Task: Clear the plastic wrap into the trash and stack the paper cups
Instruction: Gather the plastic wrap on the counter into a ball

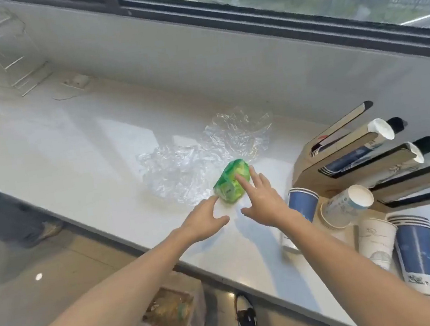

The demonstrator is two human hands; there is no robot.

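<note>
Both hands spread and empty: left hand (pixel 206 219) fingertips just short of the green packet (pixel 233 185), right hand (pixel 263 199) fingers resting on its top. Clear plastic wrap (pixel 195 162) lies crumpled on the counter (pixel 72 153) just beyond both grips, under and behind the packet. Best to close from both sides and bunch wrap inward; loose paper cups (pixel 346 207) sit just right of the right grip, so keep clear.

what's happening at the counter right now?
A person is reaching with both bare hands for a green packet on the white counter. The right hand has fingers resting on it; the left hand is open at its near edge. Crumpled clear plastic wrap lies just behind it. Paper cups sit unstacked to the right, by a cup holder. A trash bag sits on the floor below.
</note>
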